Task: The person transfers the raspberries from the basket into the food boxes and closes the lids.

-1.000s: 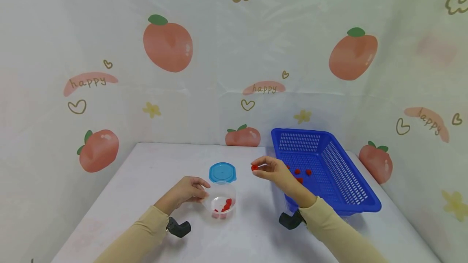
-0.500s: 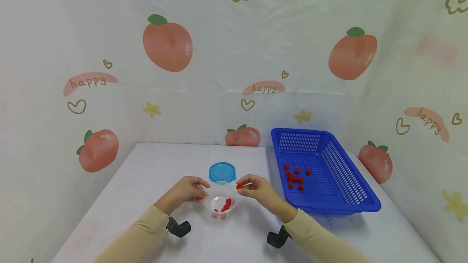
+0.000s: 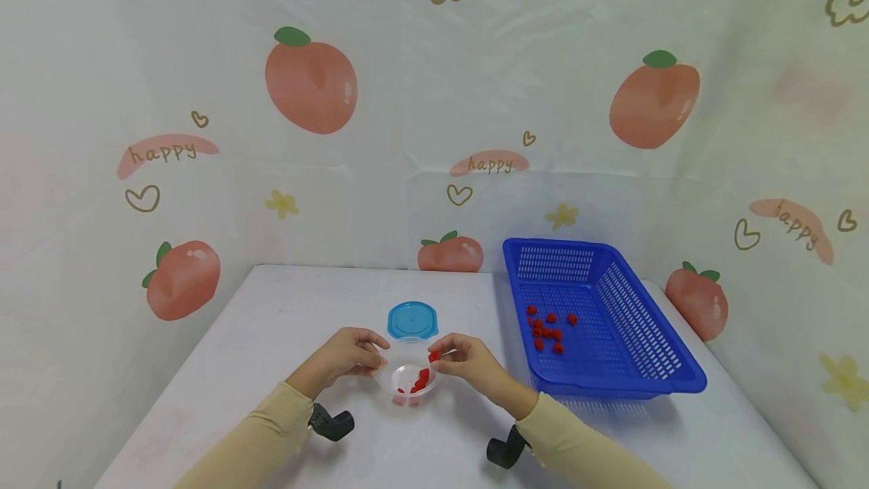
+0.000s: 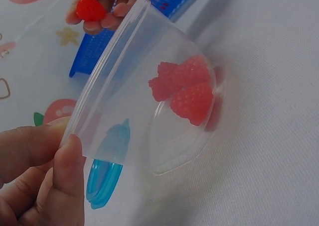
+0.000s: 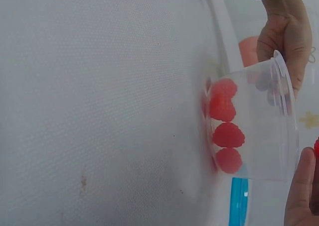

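A pale backdrop point(image 3: 543, 89) printed with peaches, hearts and "happy" fills the upper part of the head view, and a white table point(image 3: 462, 444) spreads across the lower middle. At the right of the frame sits a blue perforated basket point(image 3: 624, 353). Two beige sleeves point(image 3: 237, 444) come in from the bottom edge. Near the lower centre, the left hand point(image 3: 345, 355) pinches the left rim of a clear tub point(image 3: 406, 357) between thumb and fingers; the right hand point(image 3: 474, 370), at the tub's right rim, pinches one red raspberry point(image 3: 434, 357) in its fingertips. Whether that berry touches the rim, I cannot tell. A blue lid point(image 3: 412, 321) lies just above the tub in the frame. Smallest are the loose raspberries point(image 3: 548, 333), grouped in the basket's left part, and a few more berries point(image 4: 192, 102) on the tub's bottom.
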Motion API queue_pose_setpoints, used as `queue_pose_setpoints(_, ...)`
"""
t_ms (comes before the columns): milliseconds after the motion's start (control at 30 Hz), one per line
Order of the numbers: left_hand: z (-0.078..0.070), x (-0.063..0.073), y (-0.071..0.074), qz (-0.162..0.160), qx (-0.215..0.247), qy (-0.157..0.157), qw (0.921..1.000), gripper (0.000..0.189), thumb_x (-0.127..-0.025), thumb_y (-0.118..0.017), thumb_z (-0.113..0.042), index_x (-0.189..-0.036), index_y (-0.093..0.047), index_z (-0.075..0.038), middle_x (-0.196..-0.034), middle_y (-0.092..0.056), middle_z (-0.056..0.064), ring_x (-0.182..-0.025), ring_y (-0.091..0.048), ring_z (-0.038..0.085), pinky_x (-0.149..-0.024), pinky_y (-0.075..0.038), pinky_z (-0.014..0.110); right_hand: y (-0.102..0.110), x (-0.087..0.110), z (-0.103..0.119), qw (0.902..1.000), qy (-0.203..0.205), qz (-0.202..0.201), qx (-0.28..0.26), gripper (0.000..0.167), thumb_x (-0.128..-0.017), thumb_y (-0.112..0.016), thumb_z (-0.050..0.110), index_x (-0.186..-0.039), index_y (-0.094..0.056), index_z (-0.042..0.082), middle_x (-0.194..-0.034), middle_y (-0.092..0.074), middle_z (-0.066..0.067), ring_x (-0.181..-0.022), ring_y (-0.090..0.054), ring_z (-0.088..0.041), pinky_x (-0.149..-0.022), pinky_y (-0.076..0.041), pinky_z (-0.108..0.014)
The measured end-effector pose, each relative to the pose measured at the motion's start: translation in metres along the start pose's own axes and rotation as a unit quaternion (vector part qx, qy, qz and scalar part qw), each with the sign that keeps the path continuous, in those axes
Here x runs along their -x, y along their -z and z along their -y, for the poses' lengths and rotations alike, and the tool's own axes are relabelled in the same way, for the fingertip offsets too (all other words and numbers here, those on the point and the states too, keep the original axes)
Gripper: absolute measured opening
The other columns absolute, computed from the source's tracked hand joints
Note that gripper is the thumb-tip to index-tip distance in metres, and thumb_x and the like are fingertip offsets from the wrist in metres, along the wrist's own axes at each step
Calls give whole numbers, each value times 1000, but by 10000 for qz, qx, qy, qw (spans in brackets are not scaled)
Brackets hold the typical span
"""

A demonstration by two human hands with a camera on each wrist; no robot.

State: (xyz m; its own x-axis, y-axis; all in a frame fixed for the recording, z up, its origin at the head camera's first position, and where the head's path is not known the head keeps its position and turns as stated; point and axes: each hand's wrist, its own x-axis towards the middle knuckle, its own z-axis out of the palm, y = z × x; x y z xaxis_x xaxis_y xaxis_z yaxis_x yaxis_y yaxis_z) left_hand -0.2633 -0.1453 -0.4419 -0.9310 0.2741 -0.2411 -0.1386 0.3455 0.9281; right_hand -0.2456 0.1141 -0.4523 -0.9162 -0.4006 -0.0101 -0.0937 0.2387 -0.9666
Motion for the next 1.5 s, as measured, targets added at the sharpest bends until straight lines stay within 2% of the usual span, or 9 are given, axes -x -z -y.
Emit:
queue_pose_setpoints(233,1,-1,0,10,22,3,10000,34,-81,-70,-1,-113,-61,8,-75,-63,4,-64,-61,13,-65,-58,28,-1,-1,1,9999,92,104,-15,32,-87,-71,11,-113,-63,-5,-108,-67,-12,-88,-63,-13,-82,-56,-24)
queue_pose_setpoints(867,3,-3,0,-27,98,51,9999,32,-82,-70,-1,-112,-61,7,-75,-63,5,-64,-61,14,-67,-59,29,-1,-1,1,9999,59,156,9,34,-86,-71,10,-115,-63,-6,-105,-68,-10,-86,-61,-13,-79,-56,-22)
queue_pose_setpoints(1100,3,-4,-1,-161,49,128,9998,31,-82,-70,0,-111,-62,7,-76,-63,6,-64,-61,15,-67,-59,29,-2,0,0,9998,68,205,-11,32,-88,-68,7,-116,-62,-7,-112,-61,-28,-88,-61,-13,-80,-56,-22)
queue_pose_setpoints(1500,2,-3,-1,-133,76,115,9998,32,-82,-70,-1,-111,-62,7,-76,-63,6,-64,-61,14,-66,-59,28,-3,1,3,9998,71,167,-107,33,-88,-68,5,-117,-61,-9,-112,-62,-28,-88,-61,-13,-81,-56,-24)
